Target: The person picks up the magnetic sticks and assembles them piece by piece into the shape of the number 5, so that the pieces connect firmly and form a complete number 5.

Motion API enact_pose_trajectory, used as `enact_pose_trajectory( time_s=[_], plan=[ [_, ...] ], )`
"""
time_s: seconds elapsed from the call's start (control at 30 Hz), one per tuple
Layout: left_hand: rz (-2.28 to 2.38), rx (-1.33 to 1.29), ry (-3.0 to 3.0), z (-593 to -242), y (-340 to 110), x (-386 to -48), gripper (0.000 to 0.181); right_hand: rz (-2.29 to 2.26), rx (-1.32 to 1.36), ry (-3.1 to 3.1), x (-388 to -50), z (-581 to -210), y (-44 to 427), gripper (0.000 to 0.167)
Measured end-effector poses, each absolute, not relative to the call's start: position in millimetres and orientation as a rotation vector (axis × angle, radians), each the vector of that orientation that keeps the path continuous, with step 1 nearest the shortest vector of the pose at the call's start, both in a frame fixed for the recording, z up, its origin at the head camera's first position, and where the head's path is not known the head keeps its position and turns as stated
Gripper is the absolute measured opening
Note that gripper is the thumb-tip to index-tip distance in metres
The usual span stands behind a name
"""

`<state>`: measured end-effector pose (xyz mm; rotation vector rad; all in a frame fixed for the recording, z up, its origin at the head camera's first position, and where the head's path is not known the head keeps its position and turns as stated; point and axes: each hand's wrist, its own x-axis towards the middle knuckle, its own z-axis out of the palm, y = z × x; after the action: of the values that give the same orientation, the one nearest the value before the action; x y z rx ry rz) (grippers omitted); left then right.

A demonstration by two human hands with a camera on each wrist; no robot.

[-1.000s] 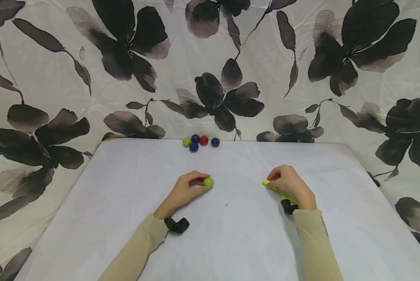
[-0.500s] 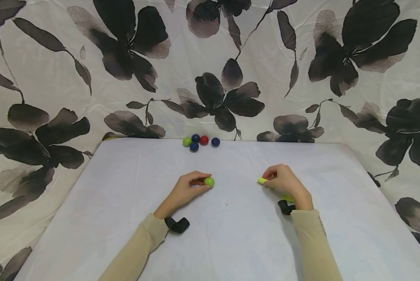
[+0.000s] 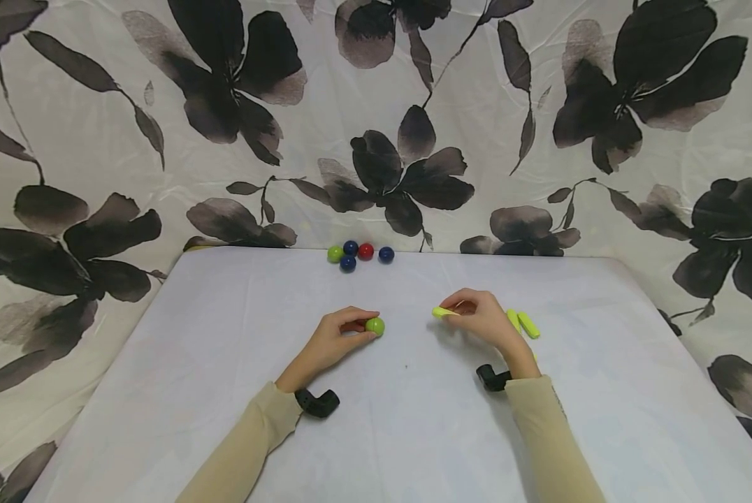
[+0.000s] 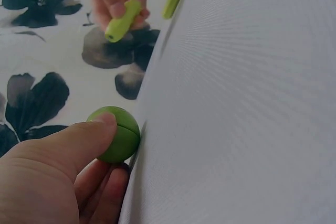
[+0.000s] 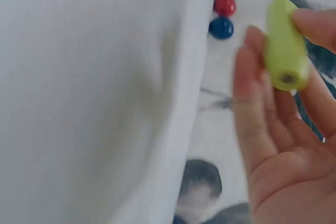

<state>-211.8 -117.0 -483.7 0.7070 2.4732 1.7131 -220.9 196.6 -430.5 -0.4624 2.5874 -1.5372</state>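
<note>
While the left hand pinches a green ball between thumb and fingers, the right hand pinches a yellow-green peg to that ball's right, raised above the white tabletop. Farther right of the ball lie at least two loose pegs, partly behind the right arm. Beyond it sit three blue balls, a red ball and a second green ball, backed by floral cloth.
</note>
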Motion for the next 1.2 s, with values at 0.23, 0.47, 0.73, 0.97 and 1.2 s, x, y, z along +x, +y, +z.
enact_pose_trajectory(
  time_s=[0.23, 0.47, 0.73, 0.97, 1.2],
  plan=[
    [1.697, 0.694, 2.485, -484.3, -116.8, -212.4, 0.036, -1.81, -0.467, 2.384, -223.2, -435.9, 178.3, 0.023],
    [1.699, 0.681, 2.479, -486.9, -116.4, -213.4, 0.035, -1.932, -0.438, 2.247, -226.2, -437.8, 160.1, 0.026],
    [1.728, 0.677, 2.468, -485.6, -114.4, -213.9, 0.035, -1.925, -0.293, 2.222, -231.3, -444.9, 143.1, 0.022],
    [1.695, 0.684, 2.491, -485.9, -113.6, -214.3, 0.035, -2.0, -0.151, 2.003, -229.7, -454.6, 137.0, 0.022],
    [1.7, 0.718, 2.502, -485.4, -114.4, -213.5, 0.035, -1.977, -0.2, 1.942, -229.4, -461.9, 134.0, 0.023]
  ],
)
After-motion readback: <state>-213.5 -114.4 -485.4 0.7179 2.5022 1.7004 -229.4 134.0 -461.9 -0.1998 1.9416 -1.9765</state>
